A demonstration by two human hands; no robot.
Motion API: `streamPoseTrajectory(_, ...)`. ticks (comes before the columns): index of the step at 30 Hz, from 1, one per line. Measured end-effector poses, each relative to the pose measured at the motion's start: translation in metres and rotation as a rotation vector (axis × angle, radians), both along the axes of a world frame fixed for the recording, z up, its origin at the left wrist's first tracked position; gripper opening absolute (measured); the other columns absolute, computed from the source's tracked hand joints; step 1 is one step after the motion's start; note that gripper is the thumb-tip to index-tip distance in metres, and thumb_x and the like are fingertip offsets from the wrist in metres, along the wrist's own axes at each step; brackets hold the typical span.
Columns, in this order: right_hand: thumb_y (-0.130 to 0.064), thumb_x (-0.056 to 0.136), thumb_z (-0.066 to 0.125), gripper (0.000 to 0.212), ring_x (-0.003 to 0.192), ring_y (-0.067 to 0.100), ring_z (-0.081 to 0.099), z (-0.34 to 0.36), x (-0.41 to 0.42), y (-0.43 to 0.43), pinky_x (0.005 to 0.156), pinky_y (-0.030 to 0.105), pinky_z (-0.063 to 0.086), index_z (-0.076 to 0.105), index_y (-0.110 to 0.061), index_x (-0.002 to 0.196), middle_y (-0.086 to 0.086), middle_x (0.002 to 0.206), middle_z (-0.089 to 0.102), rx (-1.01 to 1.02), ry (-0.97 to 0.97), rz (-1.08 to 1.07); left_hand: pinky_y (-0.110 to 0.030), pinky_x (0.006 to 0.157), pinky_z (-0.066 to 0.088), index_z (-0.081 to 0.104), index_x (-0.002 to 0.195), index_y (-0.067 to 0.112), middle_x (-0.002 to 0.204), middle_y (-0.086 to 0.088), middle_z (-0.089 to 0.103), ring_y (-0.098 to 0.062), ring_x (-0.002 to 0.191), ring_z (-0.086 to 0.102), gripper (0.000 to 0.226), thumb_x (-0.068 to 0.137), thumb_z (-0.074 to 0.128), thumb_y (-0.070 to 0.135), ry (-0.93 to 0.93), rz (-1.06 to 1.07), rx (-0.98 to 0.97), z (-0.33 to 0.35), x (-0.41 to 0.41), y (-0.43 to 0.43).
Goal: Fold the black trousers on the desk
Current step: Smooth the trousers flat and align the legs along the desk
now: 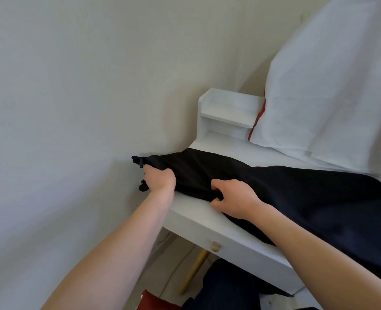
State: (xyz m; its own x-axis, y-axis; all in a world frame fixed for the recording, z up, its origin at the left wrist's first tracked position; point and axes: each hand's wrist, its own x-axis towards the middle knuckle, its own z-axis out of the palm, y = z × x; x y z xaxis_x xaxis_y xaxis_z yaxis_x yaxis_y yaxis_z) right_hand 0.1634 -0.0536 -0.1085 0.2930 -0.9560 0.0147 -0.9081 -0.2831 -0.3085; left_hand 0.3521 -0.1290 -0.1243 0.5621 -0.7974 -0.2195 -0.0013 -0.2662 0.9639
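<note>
The black trousers (297,193) lie stretched lengthwise across the white desk (198,215), with one end hanging past the desk's left edge against the wall. My left hand (159,179) grips that overhanging end, where a small black drawstring dangles. My right hand (234,199) pinches the near edge of the fabric a little to the right, fingers curled under the cloth. The trousers' right end runs out of view and drapes over the front edge.
A small white shelf unit (227,113) stands at the desk's back left. A large white cloth (332,86) with a red edge leans over the back right. A drawer with a wooden knob (214,246) sits below the front edge. The wall is close on the left.
</note>
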Motion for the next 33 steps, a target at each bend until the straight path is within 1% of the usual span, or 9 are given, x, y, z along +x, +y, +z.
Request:
streamPoseTrajectory(3,-0.031,0.079,0.059,0.011,0.062,0.015,0.055,0.000,-0.006,0.003,0.055,0.032,0.045,0.051,-0.024,0.084,-0.002,0.069,0.059,0.023,-0.016,-0.012,-0.036,0.102,0.042,0.043,0.133,0.004,0.135,-0.014,0.051,-0.032,0.122,0.050,0.054,0.080,0.043,-0.008,-0.004,-0.037,0.002,-0.002,-0.008,0.002)
streamPoseTrajectory(9,-0.031,0.077,0.059,0.019,0.057,0.012,0.047,-0.002,-0.025,0.013,0.051,0.028,0.038,0.041,-0.027,0.073,-0.005,0.065,0.053,0.028,-0.029,-0.056,-0.036,0.102,0.043,0.047,0.131,0.000,0.135,-0.017,0.050,-0.034,0.119,0.051,0.053,0.080,0.045,-0.011,-0.002,-0.107,0.008,-0.006,-0.029,0.008)
streamPoseTrajectory(14,-0.031,0.075,0.059,0.018,0.052,0.011,0.041,-0.002,-0.048,0.024,0.048,0.027,0.032,0.043,-0.022,0.074,-0.005,0.060,0.049,0.026,-0.033,-0.130,-0.037,0.104,0.042,0.042,0.136,0.001,0.138,-0.017,0.047,-0.035,0.123,0.049,0.056,0.081,0.044,-0.010,-0.019,-0.188,0.008,-0.003,-0.052,0.013)
streamPoseTrajectory(16,-0.031,0.075,0.059,0.017,0.051,0.010,0.041,-0.001,-0.059,0.030,0.048,0.027,0.032,0.045,-0.022,0.075,-0.004,0.059,0.049,0.030,-0.026,-0.168,-0.035,0.101,0.042,0.042,0.137,0.002,0.138,-0.017,0.047,-0.035,0.123,0.049,0.056,0.082,0.043,-0.009,-0.019,-0.217,0.016,-0.002,-0.063,0.015)
streamPoseTrajectory(19,-0.034,0.075,0.059,0.016,0.054,0.012,0.046,0.001,-0.074,0.037,0.049,0.029,0.037,0.048,-0.023,0.078,-0.004,0.061,0.052,0.047,0.000,-0.218,-0.028,0.086,0.041,0.043,0.136,0.002,0.136,-0.016,0.050,-0.034,0.120,0.052,0.053,0.084,0.043,-0.009,-0.005,-0.253,0.030,0.000,-0.079,0.019)
streamPoseTrajectory(24,-0.038,0.077,0.059,0.017,0.062,0.014,0.054,0.004,-0.093,0.047,0.057,0.030,0.043,0.051,-0.024,0.082,-0.005,0.069,0.057,0.087,0.042,-0.292,-0.031,0.090,0.043,0.043,0.137,0.004,0.136,-0.016,0.050,-0.034,0.120,0.052,0.053,0.085,0.043,-0.008,-0.006,-0.300,0.041,0.001,-0.100,0.024)
streamPoseTrajectory(27,-0.045,0.079,0.057,0.022,0.067,0.015,0.056,0.005,-0.098,0.050,0.056,0.028,0.040,0.050,-0.025,0.084,-0.006,0.074,0.059,0.126,0.071,-0.294,-0.029,0.087,0.041,0.045,0.135,0.005,0.135,-0.014,0.051,-0.033,0.118,0.053,0.054,0.083,0.044,-0.007,0.031,-0.290,0.024,0.000,-0.103,0.026)
streamPoseTrajectory(30,-0.065,0.081,0.051,0.036,0.067,0.010,0.058,0.009,-0.095,0.048,0.056,0.028,0.039,0.052,-0.030,0.085,-0.007,0.075,0.062,0.142,-0.017,-0.282,-0.030,0.089,0.045,0.045,0.135,0.008,0.131,-0.012,0.054,-0.031,0.115,0.056,0.055,0.081,0.052,-0.002,0.161,-0.222,-0.013,0.001,-0.094,0.025)
streamPoseTrajectory(33,-0.074,0.080,0.048,0.043,0.064,0.007,0.056,0.012,-0.082,0.039,0.054,0.026,0.037,0.051,-0.032,0.086,-0.009,0.072,0.060,0.011,-0.087,-0.302,-0.031,0.086,0.047,0.043,0.132,0.009,0.124,-0.010,0.059,-0.028,0.109,0.059,0.054,0.082,0.064,0.010,0.226,-0.137,-0.059,0.004,-0.081,0.023)
